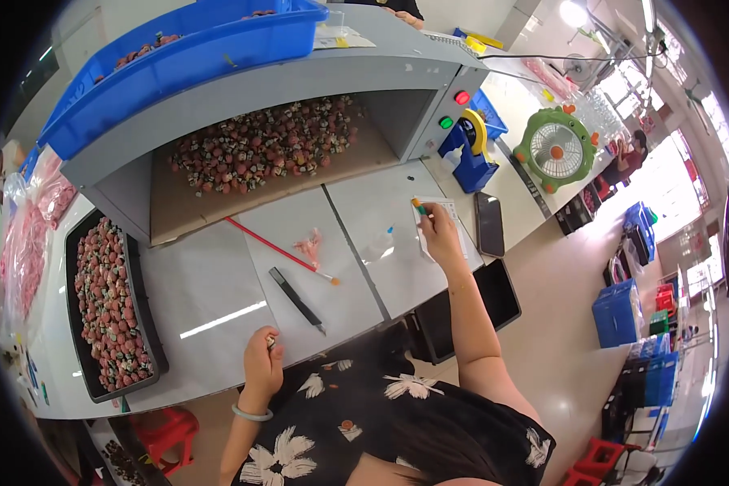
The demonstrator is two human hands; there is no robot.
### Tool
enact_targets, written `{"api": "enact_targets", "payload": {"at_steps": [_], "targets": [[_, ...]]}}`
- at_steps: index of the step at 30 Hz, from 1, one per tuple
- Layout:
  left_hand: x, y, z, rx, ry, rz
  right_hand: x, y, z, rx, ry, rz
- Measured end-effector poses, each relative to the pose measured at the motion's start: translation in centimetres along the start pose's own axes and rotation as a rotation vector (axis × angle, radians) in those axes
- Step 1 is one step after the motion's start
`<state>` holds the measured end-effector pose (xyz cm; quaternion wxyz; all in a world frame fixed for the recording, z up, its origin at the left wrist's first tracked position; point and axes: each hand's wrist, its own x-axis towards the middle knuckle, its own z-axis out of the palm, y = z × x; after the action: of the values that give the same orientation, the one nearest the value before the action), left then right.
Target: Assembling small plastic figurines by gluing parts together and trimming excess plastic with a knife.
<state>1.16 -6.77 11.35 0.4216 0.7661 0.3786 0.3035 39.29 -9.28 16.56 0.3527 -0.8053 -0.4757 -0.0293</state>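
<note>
My left hand (pixel 263 366) is closed at the near edge of the white table, pinching a small pinkish-and-dark figure piece (pixel 270 343). Farther right, my right hand (pixel 441 233) grips a short, slim stick (pixel 419 206) with a yellow tip and green body; its exact kind is unclear. Beneath that hand lies a white paper sheet (pixel 454 212). Between my hands are a dark pen-like cutter (pixel 296 296), a red-handled brush (pixel 279 249) and a crumpled pink scrap (pixel 309 247). A tiny blue spot (pixel 390 230) marks the tabletop left of my right hand.
A grey box-shaped machine (pixel 429 113) holds heaped pink-and-dark pieces (pixel 267 144). A black tray (pixel 147 332) of similar pieces stands left; a blue bin (pixel 194 61) sits on top. Rightward are a phone (pixel 489 223), a tape dispenser (pixel 470 166) and a green fan (pixel 556 150).
</note>
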Motion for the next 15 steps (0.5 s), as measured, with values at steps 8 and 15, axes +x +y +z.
{"api": "enact_targets", "payload": {"at_steps": [8,15], "targets": [[0.0,-5.4,2.5,0.121,0.108,0.153,-1.5,-2.1,2.6,0.153,-0.150,0.203],[0.3,-8.6,4.4,0.045,0.083,0.108,-2.6,-0.4,6.2,0.010,-0.146,0.085]]}}
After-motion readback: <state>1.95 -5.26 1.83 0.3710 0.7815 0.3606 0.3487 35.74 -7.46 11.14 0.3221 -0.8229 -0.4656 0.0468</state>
